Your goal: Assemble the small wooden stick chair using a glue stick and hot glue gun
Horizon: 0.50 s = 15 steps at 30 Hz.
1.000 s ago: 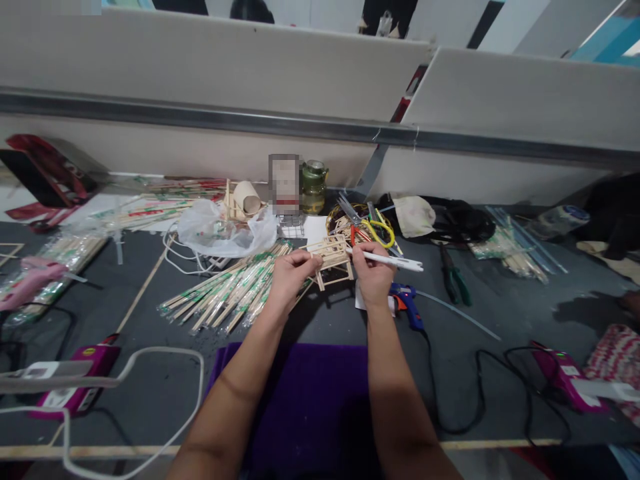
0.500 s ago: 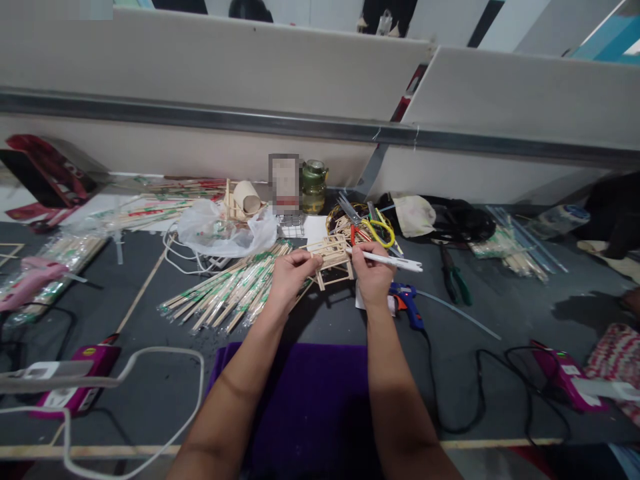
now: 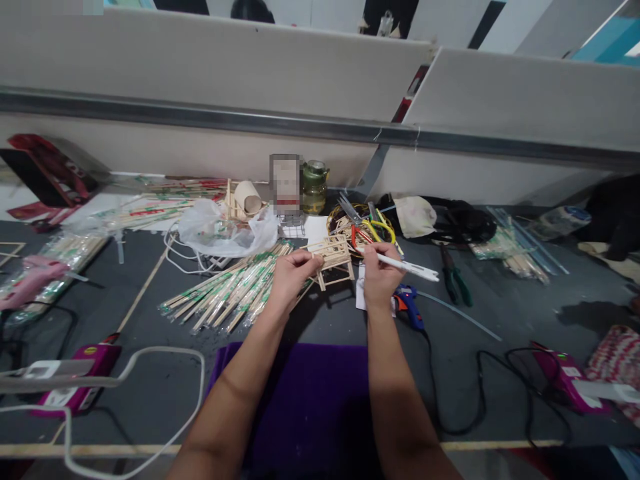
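Note:
My left hand (image 3: pixel 291 277) grips a small model built of thin wooden sticks (image 3: pixel 333 255), holding it just above the dark table. To its right, my right hand (image 3: pixel 379 278) holds a white pen-like tool (image 3: pixel 406 267) whose tip points left, a short gap away from the model. A pile of wrapped chopsticks (image 3: pixel 231 287) lies left of my left hand. A blue glue gun (image 3: pixel 409 305) lies on the table just right of my right wrist.
Purple cloth (image 3: pixel 310 400) covers the near table edge. A basket with scissors and pliers (image 3: pixel 367 230) sits behind the model. Green-handled pliers (image 3: pixel 454 275), a white plastic bag (image 3: pixel 225 230), a green glass jar (image 3: pixel 314 187), magenta devices (image 3: pixel 83 373) (image 3: pixel 567 377) and cables surround them.
My right hand with the white tool has shifted a little right, away from the stick model. My left hand and the model stay put.

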Tool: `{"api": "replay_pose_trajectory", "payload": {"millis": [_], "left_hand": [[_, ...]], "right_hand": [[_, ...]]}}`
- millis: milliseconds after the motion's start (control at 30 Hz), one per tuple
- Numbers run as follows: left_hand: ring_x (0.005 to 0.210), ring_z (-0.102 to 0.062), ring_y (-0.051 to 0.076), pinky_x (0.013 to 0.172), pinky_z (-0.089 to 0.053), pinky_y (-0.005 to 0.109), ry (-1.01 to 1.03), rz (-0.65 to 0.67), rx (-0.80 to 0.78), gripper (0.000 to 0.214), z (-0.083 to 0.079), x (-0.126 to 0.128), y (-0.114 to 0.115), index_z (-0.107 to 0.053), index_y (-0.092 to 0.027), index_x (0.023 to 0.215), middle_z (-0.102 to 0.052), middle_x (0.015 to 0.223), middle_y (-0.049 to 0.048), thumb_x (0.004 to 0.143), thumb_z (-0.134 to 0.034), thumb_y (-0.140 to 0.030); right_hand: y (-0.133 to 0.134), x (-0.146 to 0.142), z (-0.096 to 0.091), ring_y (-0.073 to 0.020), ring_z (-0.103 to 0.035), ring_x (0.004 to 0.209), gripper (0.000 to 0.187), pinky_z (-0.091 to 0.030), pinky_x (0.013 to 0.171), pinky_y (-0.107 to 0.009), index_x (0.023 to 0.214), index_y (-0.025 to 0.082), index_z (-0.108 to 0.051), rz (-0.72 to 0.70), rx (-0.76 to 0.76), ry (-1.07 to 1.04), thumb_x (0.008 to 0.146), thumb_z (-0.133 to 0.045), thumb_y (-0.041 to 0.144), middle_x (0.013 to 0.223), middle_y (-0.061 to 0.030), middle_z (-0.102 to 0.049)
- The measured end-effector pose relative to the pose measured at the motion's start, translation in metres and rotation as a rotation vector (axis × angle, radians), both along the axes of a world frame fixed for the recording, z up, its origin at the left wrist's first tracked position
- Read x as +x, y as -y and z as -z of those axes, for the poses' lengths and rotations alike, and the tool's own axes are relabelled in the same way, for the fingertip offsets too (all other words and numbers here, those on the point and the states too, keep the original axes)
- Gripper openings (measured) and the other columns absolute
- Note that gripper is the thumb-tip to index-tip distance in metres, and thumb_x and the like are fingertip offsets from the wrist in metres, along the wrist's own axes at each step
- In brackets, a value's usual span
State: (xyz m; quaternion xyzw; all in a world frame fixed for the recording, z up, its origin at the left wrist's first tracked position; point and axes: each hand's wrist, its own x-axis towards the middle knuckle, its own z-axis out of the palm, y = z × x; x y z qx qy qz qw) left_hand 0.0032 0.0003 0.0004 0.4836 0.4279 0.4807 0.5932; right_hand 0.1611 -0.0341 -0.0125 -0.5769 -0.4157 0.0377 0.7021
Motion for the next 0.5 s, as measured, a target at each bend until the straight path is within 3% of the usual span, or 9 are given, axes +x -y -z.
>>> {"api": "replay_pose_trajectory", "payload": {"millis": [233, 367, 500], "left_hand": [[0.057, -0.047, 0.011, 0.058, -0.038, 0.025, -0.014, 0.013, 0.031, 0.027, 0.004, -0.001, -0.001, -0.066, -0.016, 0.053, -0.057, 0.057, 0.0001, 0.061, -0.080, -0.038], [0.060, -0.049, 0.012, 0.060, -0.038, 0.026, -0.042, 0.025, 0.059, 0.028, 0.004, -0.002, 0.000, -0.065, -0.016, 0.052, -0.057, 0.059, 0.0005, 0.063, -0.079, -0.038], [0.059, -0.048, 0.012, 0.060, -0.037, 0.026, -0.037, 0.025, 0.072, 0.028, 0.001, -0.002, 0.000, -0.065, -0.016, 0.052, -0.056, 0.058, 0.0001, 0.063, -0.079, -0.038]], "right_hand": [[0.007, -0.014, -0.006, -0.0135, -0.062, 0.058, 0.014, -0.051, 0.056, -0.028, 0.083, 0.020, -0.060, -0.128, 0.084, -0.075, 0.088, -0.061, 0.033, 0.073, 0.0023, -0.061], [0.011, -0.030, -0.007, -0.0167, -0.068, 0.070, 0.013, -0.055, 0.064, -0.030, 0.087, 0.021, -0.061, -0.233, 0.053, 0.007, 0.090, -0.058, 0.033, 0.077, -0.0003, -0.065], [0.012, -0.037, -0.005, -0.0160, -0.067, 0.067, 0.014, -0.055, 0.063, -0.030, 0.086, 0.021, -0.060, -0.278, 0.028, 0.009, 0.091, -0.057, 0.034, 0.077, -0.0006, -0.064]]}}
